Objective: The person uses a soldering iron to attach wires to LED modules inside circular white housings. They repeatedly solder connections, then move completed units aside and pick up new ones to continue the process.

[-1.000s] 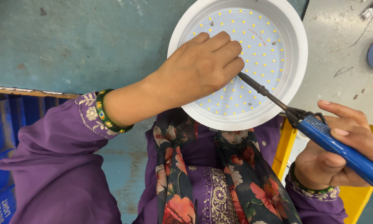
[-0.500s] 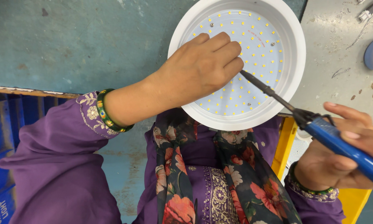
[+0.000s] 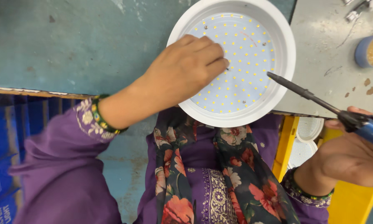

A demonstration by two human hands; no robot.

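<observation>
My left hand [image 3: 182, 68] rests on the round white plastic lamp housing [image 3: 232, 62], fingers curled and pressed on the left part of its flat white disc board dotted with small yellow light chips [image 3: 240, 62]. The fingertips [image 3: 219, 64] pinch close together on the board; whether anything small sits between them I cannot tell. The housing lies at the near edge of the bench [image 3: 70, 45], overhanging that edge slightly toward my lap, where the worn teal surface meets a grey plate.

My right hand [image 3: 352, 155] is closed around the blue handle of a soldering iron with a long dark metal shaft [image 3: 302, 92]. The hand is off the bench, beyond its near edge to the right. The iron's tip is over the right rim of the housing, near the board; contact cannot be confirmed.

A small blue round pot with pale yellowish contents [image 3: 371, 50] stands toward the right edge of the bench, well apart from the housing. A second white round housing [image 3: 304, 139] lies below the near edge, beside a yellow frame.
</observation>
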